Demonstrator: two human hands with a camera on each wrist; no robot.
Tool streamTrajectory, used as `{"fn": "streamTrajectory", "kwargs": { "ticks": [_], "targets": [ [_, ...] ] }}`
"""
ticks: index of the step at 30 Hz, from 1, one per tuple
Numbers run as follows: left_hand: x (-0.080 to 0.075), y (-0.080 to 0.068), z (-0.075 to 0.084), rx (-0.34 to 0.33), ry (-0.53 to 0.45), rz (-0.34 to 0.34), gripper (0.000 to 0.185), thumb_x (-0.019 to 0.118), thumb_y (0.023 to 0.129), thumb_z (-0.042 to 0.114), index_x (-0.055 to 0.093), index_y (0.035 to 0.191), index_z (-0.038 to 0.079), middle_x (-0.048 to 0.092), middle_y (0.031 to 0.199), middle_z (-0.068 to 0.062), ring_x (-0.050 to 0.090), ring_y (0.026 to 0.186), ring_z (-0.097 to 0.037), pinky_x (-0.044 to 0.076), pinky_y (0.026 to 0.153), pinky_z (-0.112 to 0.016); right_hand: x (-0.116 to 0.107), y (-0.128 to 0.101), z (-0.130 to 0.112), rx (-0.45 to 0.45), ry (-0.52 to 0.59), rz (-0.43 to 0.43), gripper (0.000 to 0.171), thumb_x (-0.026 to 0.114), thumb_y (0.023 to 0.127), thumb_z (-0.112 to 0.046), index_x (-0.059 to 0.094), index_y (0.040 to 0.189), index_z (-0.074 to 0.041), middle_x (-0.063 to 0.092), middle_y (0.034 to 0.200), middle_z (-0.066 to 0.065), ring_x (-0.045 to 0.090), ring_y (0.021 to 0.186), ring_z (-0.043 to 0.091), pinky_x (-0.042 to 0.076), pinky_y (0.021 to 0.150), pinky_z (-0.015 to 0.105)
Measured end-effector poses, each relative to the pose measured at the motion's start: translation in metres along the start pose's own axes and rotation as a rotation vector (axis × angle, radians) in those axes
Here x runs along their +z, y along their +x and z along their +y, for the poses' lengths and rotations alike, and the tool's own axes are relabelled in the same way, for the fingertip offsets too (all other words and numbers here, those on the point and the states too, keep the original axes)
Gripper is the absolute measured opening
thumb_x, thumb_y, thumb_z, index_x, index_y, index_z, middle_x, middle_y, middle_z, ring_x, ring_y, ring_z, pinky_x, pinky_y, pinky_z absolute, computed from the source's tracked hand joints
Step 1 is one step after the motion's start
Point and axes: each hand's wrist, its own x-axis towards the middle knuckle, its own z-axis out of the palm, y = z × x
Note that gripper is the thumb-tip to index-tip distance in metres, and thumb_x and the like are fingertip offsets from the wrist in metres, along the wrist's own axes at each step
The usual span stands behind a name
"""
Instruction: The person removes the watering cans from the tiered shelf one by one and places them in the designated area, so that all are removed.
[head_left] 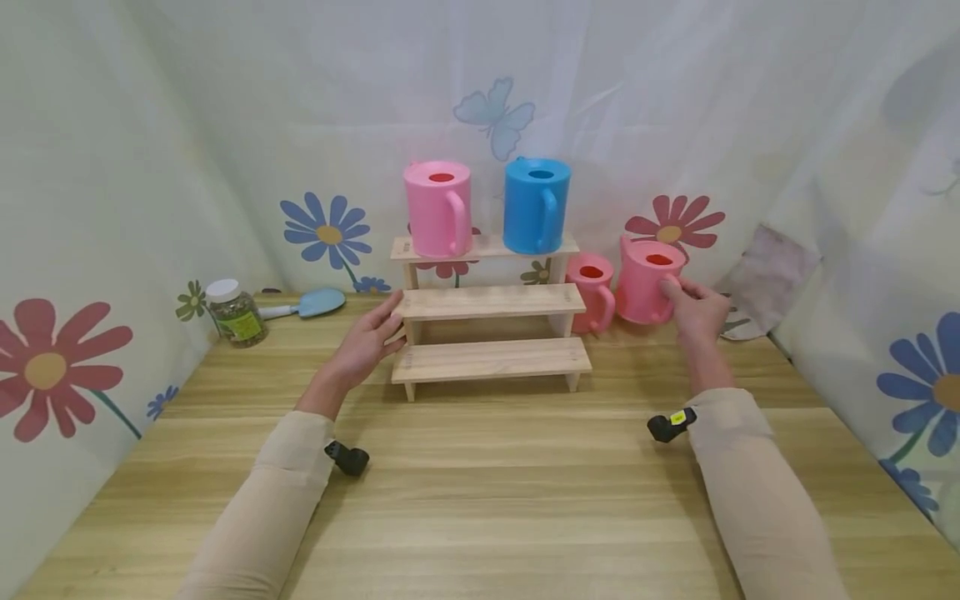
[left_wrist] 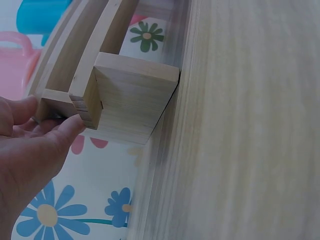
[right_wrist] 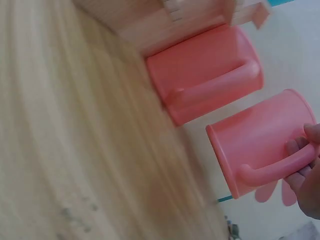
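The stepped shelf [head_left: 487, 333] is pale unfinished wood with visible grain, matt, and the table [head_left: 480, 500] shows a smooth wood-grain surface with a slight sheen. The pink cups [head_left: 648, 287] and the blue cup [head_left: 536, 205] are smooth plastic, softly glossy. The backdrop [head_left: 225, 100] looks like thin printed cloth.

Left hand [head_left: 369, 339] open, right hand [head_left: 697, 310] gripping

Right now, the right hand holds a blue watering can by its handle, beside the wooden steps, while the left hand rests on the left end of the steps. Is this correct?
Not quite: the watering can in the right hand is pink, as the head and right wrist views show. The blue can stands untouched on the top step. The left hand does rest on the left end of the wooden steps.
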Motion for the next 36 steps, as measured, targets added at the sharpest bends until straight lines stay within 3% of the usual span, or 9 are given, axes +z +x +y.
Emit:
{"fn": "streamTrajectory", "kwargs": {
  "ticks": [4, 6, 12, 17, 23, 27, 31, 36],
  "targets": [
    [0.005, -0.005, 0.008, -0.018, -0.007, -0.002, 0.05, 0.031, 0.1, 0.015, 0.012, 0.146, 0.015, -0.002, 0.15, -0.003, 0.008, 0.134, -0.028, 0.025, 0.102, -0.047, 0.004, 0.018, 0.025, 0.021, -0.033, -0.03, 0.048, 0.082, 0.06, -0.041, 0.072, 0.101, -0.019, 0.063, 0.098, -0.002, 0.057, 0.085, 0.009, 0.049, 0.068, 0.018],
    [0.007, -0.006, 0.011, -0.02, -0.007, -0.002, 0.05, 0.03, 0.1, 0.014, 0.011, 0.146, 0.014, -0.003, 0.15, -0.004, 0.007, 0.134, -0.029, 0.024, 0.102, -0.048, 0.007, 0.016, 0.027, 0.021, -0.03, -0.032, 0.046, 0.082, 0.06, -0.039, 0.072, 0.1, -0.018, 0.064, 0.099, -0.001, 0.058, 0.086, 0.009, 0.05, 0.068, 0.018],
    [0.003, -0.001, 0.003, -0.01, -0.012, 0.013, 0.051, 0.033, 0.099, 0.017, 0.014, 0.146, 0.016, 0.0, 0.15, -0.001, 0.009, 0.134, -0.028, 0.026, 0.102, -0.046, 0.014, 0.024, 0.044, 0.041, 0.02, -0.042, 0.049, 0.085, 0.054, -0.039, 0.073, 0.098, -0.02, 0.063, 0.1, -0.001, 0.058, 0.088, 0.008, 0.048, 0.065, 0.014],
    [-0.001, 0.003, -0.003, 0.01, 0.025, 0.002, 0.051, 0.034, 0.099, 0.021, 0.014, 0.146, 0.02, 0.0, 0.15, 0.003, 0.009, 0.134, -0.026, 0.03, 0.101, -0.043, 0.019, 0.049, 0.073, -0.051, 0.03, -0.028, 0.05, 0.085, 0.053, -0.041, 0.073, 0.097, -0.019, 0.062, 0.101, 0.002, 0.058, 0.088, 0.012, 0.049, 0.064, 0.015],
    [0.003, -0.001, 0.005, -0.002, 0.007, -0.005, 0.05, 0.032, 0.1, 0.016, 0.014, 0.146, 0.018, 0.0, 0.15, 0.002, 0.008, 0.134, -0.025, 0.029, 0.101, -0.044, 0.022, 0.069, 0.098, -0.114, 0.029, -0.021, 0.054, 0.083, 0.051, -0.048, 0.073, 0.098, -0.022, 0.061, 0.103, 0.004, 0.057, 0.09, 0.016, 0.049, 0.07, 0.019],
    [0.007, -0.004, 0.01, -0.007, 0.002, -0.019, 0.05, 0.03, 0.1, 0.014, 0.01, 0.146, 0.015, -0.003, 0.15, 0.0, 0.005, 0.134, -0.027, 0.026, 0.102, -0.047, 0.021, 0.067, 0.095, -0.091, 0.05, -0.018, 0.053, 0.085, 0.052, -0.044, 0.073, 0.098, -0.021, 0.061, 0.103, 0.003, 0.057, 0.089, 0.015, 0.05, 0.068, 0.018],
    [0.005, -0.002, 0.008, -0.013, 0.005, -0.01, 0.05, 0.03, 0.1, 0.015, 0.012, 0.146, 0.017, -0.002, 0.15, 0.001, 0.007, 0.134, -0.026, 0.027, 0.102, -0.046, 0.019, 0.046, 0.073, -0.019, 0.093, -0.043, 0.051, 0.088, 0.052, -0.035, 0.073, 0.097, -0.02, 0.062, 0.101, 0.002, 0.059, 0.086, 0.012, 0.051, 0.066, 0.017],
    [0.001, 0.0, 0.001, -0.013, 0.01, 0.008, 0.05, 0.032, 0.1, 0.018, 0.015, 0.146, 0.02, 0.0, 0.15, 0.004, 0.008, 0.134, -0.025, 0.028, 0.102, -0.045, 0.012, 0.016, 0.039, 0.069, 0.075, -0.057, 0.053, 0.087, 0.052, -0.037, 0.072, 0.098, -0.017, 0.062, 0.1, 0.001, 0.06, 0.083, 0.013, 0.052, 0.07, 0.022]
  ]
}}
